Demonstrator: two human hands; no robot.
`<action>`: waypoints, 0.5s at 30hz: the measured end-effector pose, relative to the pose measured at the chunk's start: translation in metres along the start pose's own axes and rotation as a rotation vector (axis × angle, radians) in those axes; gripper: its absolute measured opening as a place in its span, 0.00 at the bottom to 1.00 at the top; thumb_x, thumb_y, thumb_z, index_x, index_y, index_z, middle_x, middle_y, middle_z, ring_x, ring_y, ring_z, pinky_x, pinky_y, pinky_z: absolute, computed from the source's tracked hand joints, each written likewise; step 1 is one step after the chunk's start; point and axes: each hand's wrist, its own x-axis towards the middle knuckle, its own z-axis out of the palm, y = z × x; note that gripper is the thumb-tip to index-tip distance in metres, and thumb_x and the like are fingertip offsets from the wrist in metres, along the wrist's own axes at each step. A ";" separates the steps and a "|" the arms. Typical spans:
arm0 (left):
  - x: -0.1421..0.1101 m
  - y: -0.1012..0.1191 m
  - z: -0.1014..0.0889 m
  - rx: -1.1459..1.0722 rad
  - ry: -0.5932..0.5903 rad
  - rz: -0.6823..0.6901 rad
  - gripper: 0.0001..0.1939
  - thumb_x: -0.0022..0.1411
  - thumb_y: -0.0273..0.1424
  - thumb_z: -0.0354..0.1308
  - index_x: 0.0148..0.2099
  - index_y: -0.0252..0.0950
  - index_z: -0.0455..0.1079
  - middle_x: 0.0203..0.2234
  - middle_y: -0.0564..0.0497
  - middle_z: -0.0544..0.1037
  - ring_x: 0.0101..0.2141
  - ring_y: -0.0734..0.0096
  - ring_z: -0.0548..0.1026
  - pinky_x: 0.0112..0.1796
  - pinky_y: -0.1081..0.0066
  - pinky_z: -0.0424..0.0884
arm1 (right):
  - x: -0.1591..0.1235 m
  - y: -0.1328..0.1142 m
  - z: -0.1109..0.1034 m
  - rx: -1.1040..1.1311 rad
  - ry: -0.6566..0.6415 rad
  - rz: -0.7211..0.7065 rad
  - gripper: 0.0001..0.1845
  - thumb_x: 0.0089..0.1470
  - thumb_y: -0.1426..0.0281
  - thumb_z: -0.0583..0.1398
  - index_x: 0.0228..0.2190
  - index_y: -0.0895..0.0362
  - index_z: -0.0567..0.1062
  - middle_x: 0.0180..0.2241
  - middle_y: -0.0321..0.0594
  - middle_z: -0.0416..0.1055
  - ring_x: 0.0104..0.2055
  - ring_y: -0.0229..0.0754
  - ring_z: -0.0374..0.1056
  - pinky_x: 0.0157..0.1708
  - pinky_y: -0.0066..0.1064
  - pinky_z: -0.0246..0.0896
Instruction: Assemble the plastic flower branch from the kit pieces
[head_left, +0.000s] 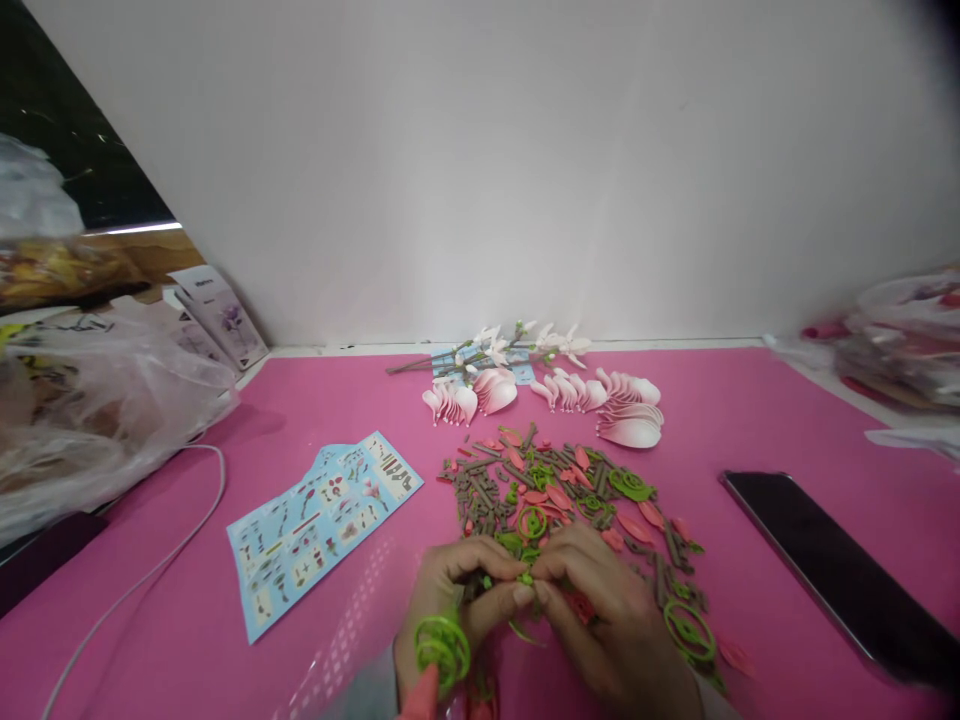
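Observation:
My left hand and my right hand meet low in the middle of the view. Thumbs and fingertips of both pinch a small light-green plastic piece, mostly covered by the fingers. A bright green ringed part appears over my left wrist, with a coral piece below it; what supports them is unclear. Just beyond and around the hands spreads a pile of brown stem pieces, coral leaf-shaped pieces and green ring parts.
Pale-blue printed instruction sheets lie left on the pink mat. Behind the pile are pink-white petals and white-flowered stems. A black phone lies right. Plastic bags, a white cable and boxes stand left.

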 end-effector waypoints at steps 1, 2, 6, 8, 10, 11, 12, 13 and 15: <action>0.000 -0.003 -0.001 -0.005 0.010 0.004 0.08 0.46 0.32 0.69 0.27 0.35 0.74 0.24 0.50 0.77 0.26 0.71 0.74 0.28 0.74 0.70 | 0.000 0.000 0.001 -0.015 0.003 0.008 0.10 0.58 0.78 0.52 0.27 0.56 0.66 0.26 0.38 0.65 0.31 0.39 0.62 0.29 0.30 0.58; 0.000 -0.006 -0.002 -0.004 0.005 -0.017 0.09 0.46 0.33 0.69 0.27 0.35 0.74 0.24 0.50 0.77 0.25 0.71 0.74 0.27 0.73 0.70 | 0.000 0.000 0.001 -0.026 0.010 0.014 0.10 0.58 0.78 0.52 0.26 0.56 0.65 0.26 0.38 0.65 0.30 0.39 0.62 0.28 0.30 0.57; -0.001 -0.006 -0.002 -0.026 -0.055 -0.118 0.08 0.50 0.34 0.67 0.29 0.35 0.74 0.23 0.51 0.77 0.23 0.72 0.74 0.26 0.74 0.70 | 0.001 -0.001 0.002 -0.025 0.055 0.041 0.09 0.56 0.77 0.54 0.24 0.56 0.64 0.24 0.37 0.64 0.29 0.40 0.62 0.26 0.30 0.55; -0.001 0.001 0.000 -0.019 -0.050 -0.135 0.06 0.51 0.32 0.66 0.29 0.35 0.75 0.22 0.52 0.76 0.24 0.73 0.73 0.26 0.75 0.70 | 0.002 -0.002 0.002 -0.006 0.075 0.055 0.09 0.54 0.77 0.55 0.24 0.56 0.65 0.24 0.37 0.64 0.29 0.39 0.62 0.27 0.30 0.55; -0.001 0.009 0.001 0.000 -0.051 -0.145 0.05 0.51 0.31 0.66 0.28 0.35 0.75 0.22 0.52 0.76 0.24 0.73 0.73 0.27 0.76 0.69 | 0.002 -0.002 0.003 0.016 0.098 0.051 0.09 0.54 0.78 0.55 0.24 0.56 0.66 0.24 0.36 0.65 0.29 0.39 0.62 0.28 0.30 0.55; -0.001 0.012 0.001 0.003 -0.061 -0.157 0.05 0.51 0.30 0.66 0.27 0.34 0.75 0.22 0.53 0.75 0.24 0.74 0.72 0.26 0.76 0.69 | 0.002 -0.002 0.003 0.027 0.109 0.042 0.08 0.53 0.78 0.55 0.24 0.56 0.66 0.24 0.36 0.65 0.29 0.39 0.62 0.28 0.31 0.55; -0.001 0.014 0.001 0.000 -0.066 -0.172 0.05 0.51 0.30 0.66 0.27 0.34 0.75 0.21 0.53 0.75 0.24 0.74 0.72 0.26 0.76 0.69 | 0.001 -0.002 0.004 0.038 0.118 0.030 0.08 0.53 0.78 0.55 0.24 0.56 0.67 0.24 0.36 0.66 0.30 0.39 0.62 0.29 0.31 0.55; -0.001 0.014 0.001 -0.010 -0.066 -0.187 0.06 0.50 0.30 0.67 0.26 0.34 0.75 0.20 0.54 0.74 0.23 0.74 0.71 0.25 0.76 0.68 | 0.001 -0.002 0.004 0.046 0.126 0.019 0.08 0.53 0.78 0.55 0.25 0.56 0.68 0.24 0.36 0.66 0.30 0.39 0.62 0.29 0.31 0.55; -0.001 0.013 0.000 -0.025 -0.055 -0.217 0.06 0.50 0.31 0.67 0.27 0.34 0.76 0.19 0.54 0.73 0.22 0.75 0.71 0.23 0.76 0.68 | 0.000 -0.001 0.005 0.064 0.134 0.009 0.08 0.54 0.78 0.56 0.25 0.56 0.68 0.23 0.36 0.66 0.29 0.39 0.62 0.29 0.31 0.54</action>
